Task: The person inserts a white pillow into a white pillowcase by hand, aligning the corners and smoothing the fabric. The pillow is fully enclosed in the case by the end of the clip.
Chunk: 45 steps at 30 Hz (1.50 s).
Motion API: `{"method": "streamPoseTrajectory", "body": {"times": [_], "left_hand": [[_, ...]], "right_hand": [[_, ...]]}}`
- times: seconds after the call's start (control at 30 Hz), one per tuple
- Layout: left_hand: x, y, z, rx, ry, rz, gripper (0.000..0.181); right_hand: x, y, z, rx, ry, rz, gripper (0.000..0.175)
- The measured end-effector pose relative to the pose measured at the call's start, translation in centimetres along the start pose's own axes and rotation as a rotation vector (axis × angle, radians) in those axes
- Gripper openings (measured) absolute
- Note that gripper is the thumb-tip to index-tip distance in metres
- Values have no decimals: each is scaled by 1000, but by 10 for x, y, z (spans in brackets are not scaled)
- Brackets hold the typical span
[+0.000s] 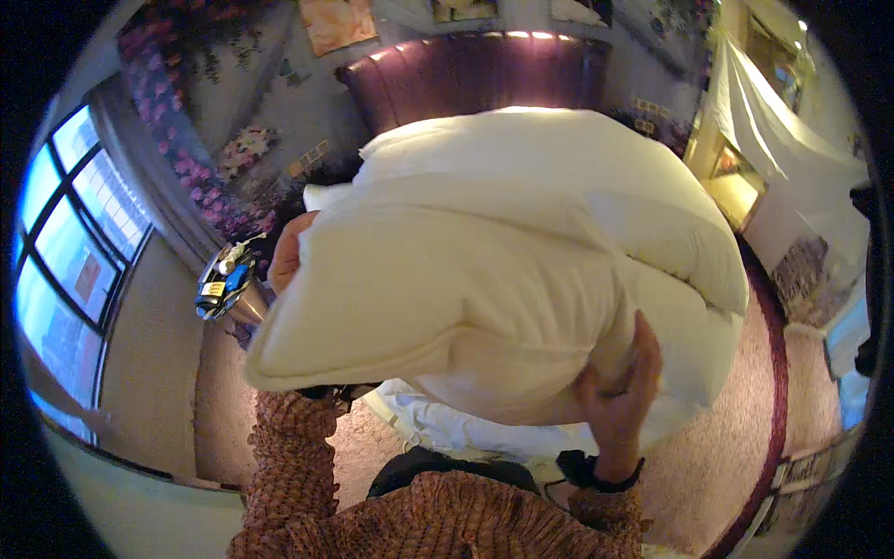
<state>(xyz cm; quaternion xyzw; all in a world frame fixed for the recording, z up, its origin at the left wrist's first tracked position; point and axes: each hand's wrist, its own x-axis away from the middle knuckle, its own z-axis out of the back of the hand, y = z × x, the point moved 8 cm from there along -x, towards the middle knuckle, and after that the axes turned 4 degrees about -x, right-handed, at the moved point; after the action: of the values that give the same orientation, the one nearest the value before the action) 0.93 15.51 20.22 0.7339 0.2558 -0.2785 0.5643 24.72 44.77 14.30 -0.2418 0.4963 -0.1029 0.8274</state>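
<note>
A plump white pillow (pixel 419 293) is held up before me, tilted across the view. My left hand (pixel 288 253) grips its upper left edge, and only part of that hand shows past the fabric. At the pillow's lower right side, my right hand (pixel 624 391) presses into the cloth with thumb and fingers spread around a fold. Beneath and behind lies a round bed with white bedding (pixel 684 335), a thick white duvet (pixel 517 147) heaped over its far part.
A purple padded headboard (pixel 482 77) stands behind the bed. To the left, a small round side table (pixel 251 304) holds a telephone and small items, near a window (pixel 77 216). White drapery (pixel 761 112) hangs at the right. Carpet (pixel 705 461) surrounds the bed.
</note>
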Motion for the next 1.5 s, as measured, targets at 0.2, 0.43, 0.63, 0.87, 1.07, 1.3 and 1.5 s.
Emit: {"method": "streamPoseTrajectory", "body": {"times": [0.2, 0.43, 0.63, 0.87, 1.07, 1.3, 1.5], "left_hand": [[39, 54, 53, -457, 131, -135, 27], [98, 29, 90, 106, 375, 289, 24], [141, -40, 105, 168, 354, 785, 35], [168, -87, 136, 188, 120, 957, 39], [141, -126, 163, 157, -118, 1014, 42], [137, -172, 130, 409, -267, 1146, 48], [130, -194, 119, 640, -96, 1066, 37]], "right_hand": [[-52, -34, 12, -136, 44, 292, 25], [-77, -63, -20, -299, -91, 437, 26], [-91, -94, -48, -175, -347, 582, 26], [-71, -85, -127, -141, -457, 398, 24], [-64, -128, -165, 150, -559, 399, 31], [-37, -216, -245, 3, -963, 381, 56], [-27, -210, -283, 11, -1079, 255, 63]]}}
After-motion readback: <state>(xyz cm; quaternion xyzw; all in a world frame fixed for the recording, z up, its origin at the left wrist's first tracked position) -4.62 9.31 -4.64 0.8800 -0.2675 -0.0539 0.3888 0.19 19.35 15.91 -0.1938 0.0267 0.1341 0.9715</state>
